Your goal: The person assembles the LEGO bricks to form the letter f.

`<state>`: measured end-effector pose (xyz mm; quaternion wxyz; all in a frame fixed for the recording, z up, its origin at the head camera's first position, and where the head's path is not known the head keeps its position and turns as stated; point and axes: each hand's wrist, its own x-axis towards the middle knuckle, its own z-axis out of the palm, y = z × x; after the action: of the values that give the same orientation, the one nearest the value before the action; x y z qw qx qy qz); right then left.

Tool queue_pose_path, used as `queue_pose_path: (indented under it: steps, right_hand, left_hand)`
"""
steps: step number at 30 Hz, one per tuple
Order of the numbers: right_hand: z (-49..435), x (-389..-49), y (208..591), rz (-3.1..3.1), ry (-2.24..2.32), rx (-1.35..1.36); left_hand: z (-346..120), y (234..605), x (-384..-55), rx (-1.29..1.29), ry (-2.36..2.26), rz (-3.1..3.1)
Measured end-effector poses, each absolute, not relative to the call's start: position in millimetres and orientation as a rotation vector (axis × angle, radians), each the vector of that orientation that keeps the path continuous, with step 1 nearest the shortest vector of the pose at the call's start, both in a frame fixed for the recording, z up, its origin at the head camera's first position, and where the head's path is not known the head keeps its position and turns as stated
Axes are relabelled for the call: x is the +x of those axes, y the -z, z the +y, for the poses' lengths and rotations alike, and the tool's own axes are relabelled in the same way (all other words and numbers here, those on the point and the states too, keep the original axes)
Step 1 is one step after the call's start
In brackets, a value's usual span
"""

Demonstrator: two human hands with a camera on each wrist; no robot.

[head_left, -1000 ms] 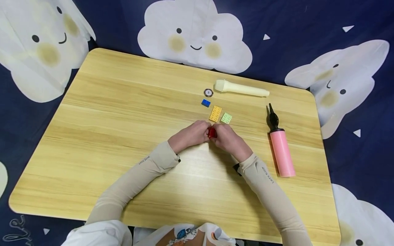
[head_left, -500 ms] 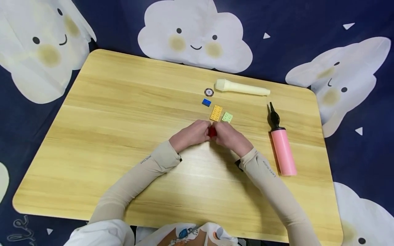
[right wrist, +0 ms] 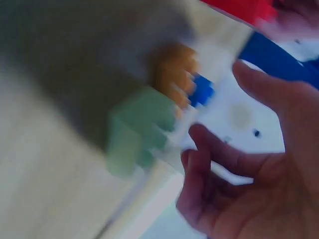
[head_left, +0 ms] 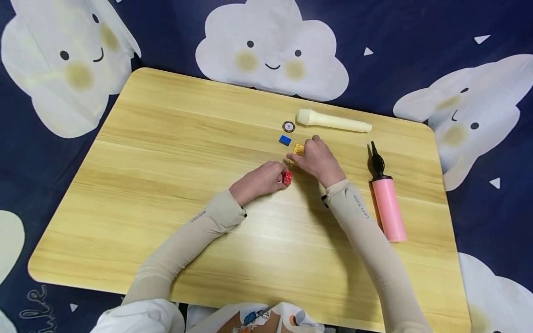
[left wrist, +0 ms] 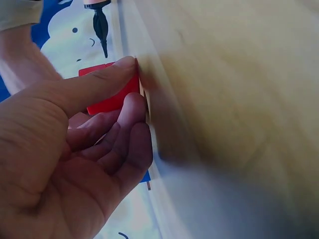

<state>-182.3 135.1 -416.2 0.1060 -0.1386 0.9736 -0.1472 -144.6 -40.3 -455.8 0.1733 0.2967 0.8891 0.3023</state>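
Near the middle of the head view, we see the left hand (head_left: 263,179) pinching a red block (head_left: 288,178), its studs turned up toward the camera. In the left wrist view that block sits at upper left, the thumb laid across its flat face.

The right hand (head_left: 319,159) is just right of centre in the head view, over the near end of a yellow block (head_left: 298,149). In the right wrist view its thumb and fingers stand apart, and we find nothing between them. A light green block (right wrist: 137,132), left of centre there, lies just beyond the fingertips; that view is blurred, so we cannot tell whether they touch.

We judge the step in hand to be a reach for a loose block while the red one is kept ready. The next move, as we read it, calls for bringing the right thumb and fingers together on the sides of one block without nudging its neighbour, and for the left hand to keep its pinch steady.

Above the hands in the head view lie a blue block (head_left: 285,140), a round token (head_left: 288,126) and a cream microphone (head_left: 334,122). A pink pump (head_left: 389,208) lies at right on the wooden table (head_left: 166,185).
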Motion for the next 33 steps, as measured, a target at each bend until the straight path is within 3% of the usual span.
queue_pose_path:
  steps: [10,25,33]
  right_hand:
    - [130,-186,444,2.936,0.084,-0.333]
    - [154,-160,395,2.812,0.613,-0.467]
    - [164,-143,395,2.649,0.714,-0.742]
  left_hand:
    - [-41,462,-146,0.876,-0.891,2.517]
    - [-42,458,-159,0.762,-0.914,2.424]
    - [-40,459,-162,0.759,-0.976,2.39]
